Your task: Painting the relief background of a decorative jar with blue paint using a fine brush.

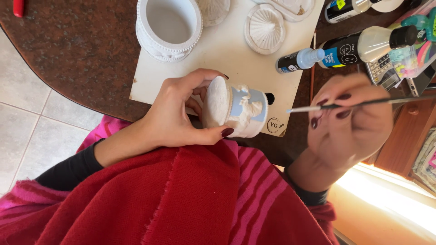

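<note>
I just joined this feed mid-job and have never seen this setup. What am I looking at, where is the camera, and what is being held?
There is no machine: one head-worn camera looks down at a person's two bare hands. The left hand grips a small white plaster pot, partly painted light blue, lying on its side. The right hand, blurred, holds a thin paintbrush whose tip points at the pot. On the brown table lie a white board with a larger white pot and a ribbed lid, plus paint bottles.
</note>
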